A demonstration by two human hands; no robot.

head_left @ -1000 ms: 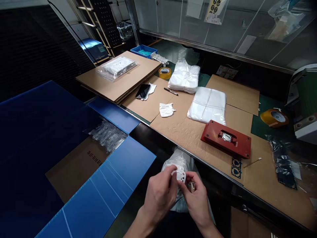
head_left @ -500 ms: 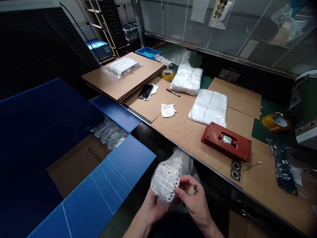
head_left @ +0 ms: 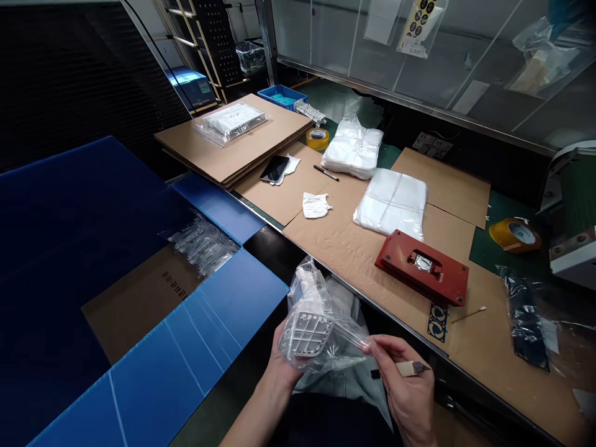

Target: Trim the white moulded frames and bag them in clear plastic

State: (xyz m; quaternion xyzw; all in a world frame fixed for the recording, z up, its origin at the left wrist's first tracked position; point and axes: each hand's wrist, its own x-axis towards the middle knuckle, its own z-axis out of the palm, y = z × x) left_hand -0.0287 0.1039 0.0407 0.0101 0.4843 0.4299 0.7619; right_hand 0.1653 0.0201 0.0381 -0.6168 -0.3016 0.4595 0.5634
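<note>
My left hand (head_left: 282, 366) is closed under a white plastic part (head_left: 306, 332) that sits inside a clear plastic bag (head_left: 321, 323), low in the middle of the view, in front of the bench edge. My right hand (head_left: 406, 391) is closed on a small beige-handled blade tool (head_left: 411, 369), and its fingertips pinch the right end of the bag. A red fixture block (head_left: 421, 267) with a metal insert lies on the cardboard-covered bench (head_left: 344, 242) beyond my hands.
A blue corrugated box (head_left: 139, 298) with cardboard and clear bagged parts (head_left: 205, 243) stands at left. On the bench: white bag stacks (head_left: 391, 198), a phone (head_left: 274, 168), a pen (head_left: 326, 173), tape rolls (head_left: 514, 234), a cotton swab (head_left: 468, 313), stacked cardboard sheets (head_left: 233, 139).
The white part, bare in my hands before, now sits inside the clear bag. My right hand has drawn away to the right, pulling the bag's end out.
</note>
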